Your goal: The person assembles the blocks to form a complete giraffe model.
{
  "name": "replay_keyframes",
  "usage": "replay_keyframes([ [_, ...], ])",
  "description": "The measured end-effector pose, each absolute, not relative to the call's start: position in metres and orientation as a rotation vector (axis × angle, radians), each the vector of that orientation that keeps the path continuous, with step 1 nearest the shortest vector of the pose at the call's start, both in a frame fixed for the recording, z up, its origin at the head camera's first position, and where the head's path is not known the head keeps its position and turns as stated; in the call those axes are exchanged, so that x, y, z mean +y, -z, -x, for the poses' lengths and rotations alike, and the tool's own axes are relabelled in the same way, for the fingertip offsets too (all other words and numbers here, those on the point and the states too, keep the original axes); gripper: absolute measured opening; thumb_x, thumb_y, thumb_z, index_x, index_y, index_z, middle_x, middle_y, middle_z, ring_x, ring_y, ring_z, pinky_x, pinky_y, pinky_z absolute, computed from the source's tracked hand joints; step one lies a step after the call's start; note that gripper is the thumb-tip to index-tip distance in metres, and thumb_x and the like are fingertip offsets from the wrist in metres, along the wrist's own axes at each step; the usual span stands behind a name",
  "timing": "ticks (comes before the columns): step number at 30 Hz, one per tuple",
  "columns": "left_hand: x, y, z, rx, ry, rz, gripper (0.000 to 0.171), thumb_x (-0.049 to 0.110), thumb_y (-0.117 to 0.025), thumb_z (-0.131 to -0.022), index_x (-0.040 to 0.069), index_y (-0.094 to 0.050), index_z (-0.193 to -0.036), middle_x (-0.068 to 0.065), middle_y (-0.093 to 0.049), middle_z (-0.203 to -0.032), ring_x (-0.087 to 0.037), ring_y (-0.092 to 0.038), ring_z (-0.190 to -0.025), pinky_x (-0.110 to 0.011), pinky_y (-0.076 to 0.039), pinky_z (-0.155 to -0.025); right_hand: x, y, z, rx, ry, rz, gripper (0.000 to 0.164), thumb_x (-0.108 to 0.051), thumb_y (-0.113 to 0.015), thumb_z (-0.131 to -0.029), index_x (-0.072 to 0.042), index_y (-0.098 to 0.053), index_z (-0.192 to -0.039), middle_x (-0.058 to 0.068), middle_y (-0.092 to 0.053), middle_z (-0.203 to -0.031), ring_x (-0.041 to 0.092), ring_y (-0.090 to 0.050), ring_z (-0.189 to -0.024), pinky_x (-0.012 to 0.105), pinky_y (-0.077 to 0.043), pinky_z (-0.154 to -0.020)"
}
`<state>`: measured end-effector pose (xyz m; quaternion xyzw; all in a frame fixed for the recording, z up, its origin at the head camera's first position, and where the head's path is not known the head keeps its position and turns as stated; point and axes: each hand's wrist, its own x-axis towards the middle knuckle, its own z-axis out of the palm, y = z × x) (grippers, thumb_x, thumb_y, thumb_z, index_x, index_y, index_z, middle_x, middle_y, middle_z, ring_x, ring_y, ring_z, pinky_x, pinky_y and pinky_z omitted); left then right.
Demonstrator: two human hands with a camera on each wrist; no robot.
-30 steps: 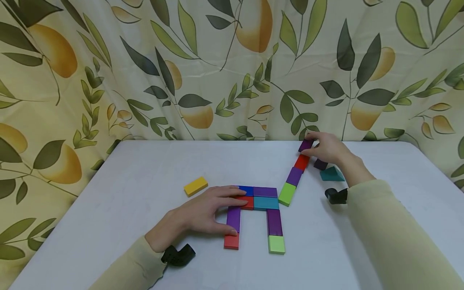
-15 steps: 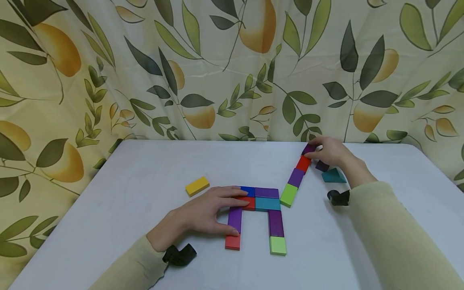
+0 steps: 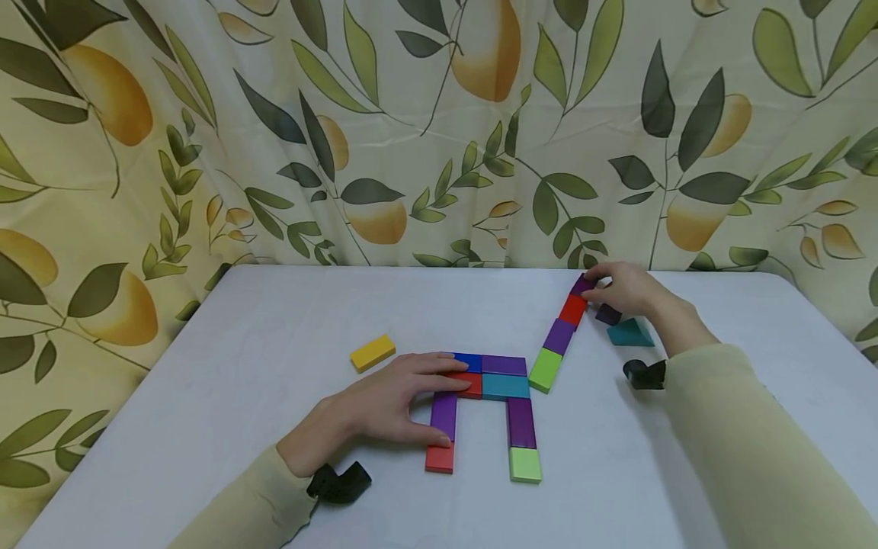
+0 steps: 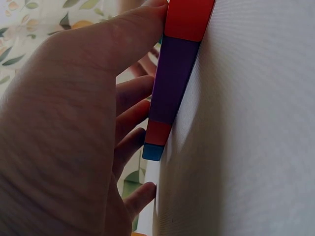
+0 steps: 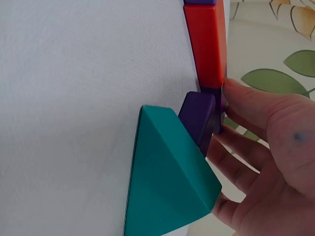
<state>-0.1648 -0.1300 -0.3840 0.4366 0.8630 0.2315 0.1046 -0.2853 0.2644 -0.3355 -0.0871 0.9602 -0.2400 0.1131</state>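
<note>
In the head view my left hand (image 3: 384, 396) rests with fairly straight fingers on the flat block figure. Fingertips lie on its blue block (image 3: 469, 362) and red block (image 3: 472, 387), and the thumb touches the leg where a purple block (image 3: 443, 415) meets a red end block (image 3: 439, 459). At the back, my right hand (image 3: 627, 290) pinches a dark purple block (image 3: 582, 284) at the top of a slanting row. Below it the row runs through a red block (image 3: 572, 309), a purple block (image 3: 559, 336) and a lime block (image 3: 545, 370) beside the figure's corner.
A teal triangular block (image 5: 167, 177) and a small dark purple block (image 5: 198, 118) lie by my right hand. A yellow block (image 3: 373, 353) sits apart on the left. The white table (image 3: 274, 320) ends at a leaf-patterned curtain (image 3: 439, 191).
My right hand has drawn the dark purple block slightly toward me, against the red block, where a gap showed before. My left hand stays in place; the view shifted slightly.
</note>
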Motion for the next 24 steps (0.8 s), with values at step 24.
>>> replay_keyframes([
  [24, -0.130, 0.385, 0.165, 2.556, -0.669, -1.292, 0.067, 0.050, -0.072, -0.087, 0.027, -0.055, -0.148, 0.013, -0.033, -0.160, -0.010, -0.019, -0.149, -0.044, -0.025, -0.119, 0.286, 0.318, 0.272, 2.787, 0.582, 0.370, 0.049, -0.023, -0.069, -0.096, 0.007, -0.057, -0.132, 0.028, -0.058, -0.120, 0.045, -0.054, -0.110, 0.062, -0.049, -0.089],
])
